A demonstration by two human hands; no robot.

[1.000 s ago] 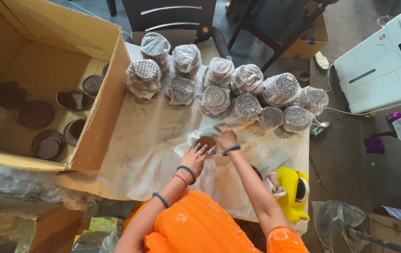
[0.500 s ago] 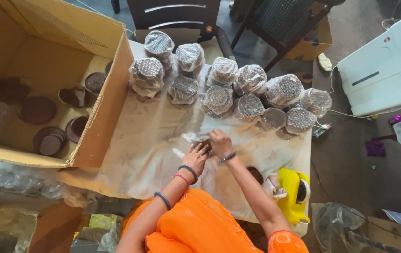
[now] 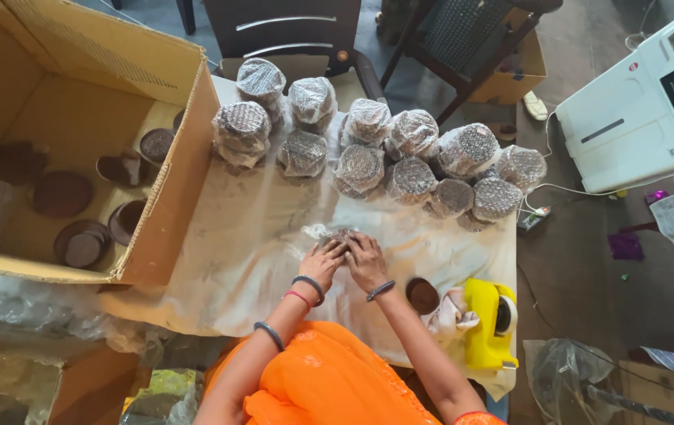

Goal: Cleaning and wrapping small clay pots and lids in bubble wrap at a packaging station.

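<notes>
Head view: top-down, person in orange at table edge, both hands out front.
L hand (image 3: 323, 264): fingers curled down onto a small bubble-wrapped item (image 3: 335, 235), pressing its near-left side. Closed around it, partly covering it.
R hand (image 3: 366, 260): same item, near-right side, fingers curled over the wrap. Hands touching each other at the thumbs/index.
Item pos: on the white sheet (image 3: 258, 236), mid-table, near side, well apart from the finished row behind it. Dark round thing inside the wrap, shape otherwise hidden by fingers.
Wrapped bundles (image 3: 400, 153): approx 12 counted, round, bubble-wrapped, packed along far edge of sheet, touching each other, 2 loose rows. Leftmost (image 3: 241, 130) sits just beside the box wall.
Cardboard box (image 3: 172, 189): 1, open, left of sheet. Inside: approx 7 dark round pieces (image 3: 62, 193) unwrapped, some flat, some tilted; exact count unclear in shadow.
Loose dark round piece (image 3: 422, 295): 1, unwrapped, on sheet just right of R forearm.
Tape dispenser (image 3: 491, 323): 1, yellow, near-right corner, cloth wad (image 3: 449, 315) touching it.
Wrists: L has 2 bangles plus 1 further up the forearm; R has 1.
Floor: 2 chairs beyond table, 1 white machine (image 3: 644, 110) far right, clear plastic bags at bottom left and right.
</notes>
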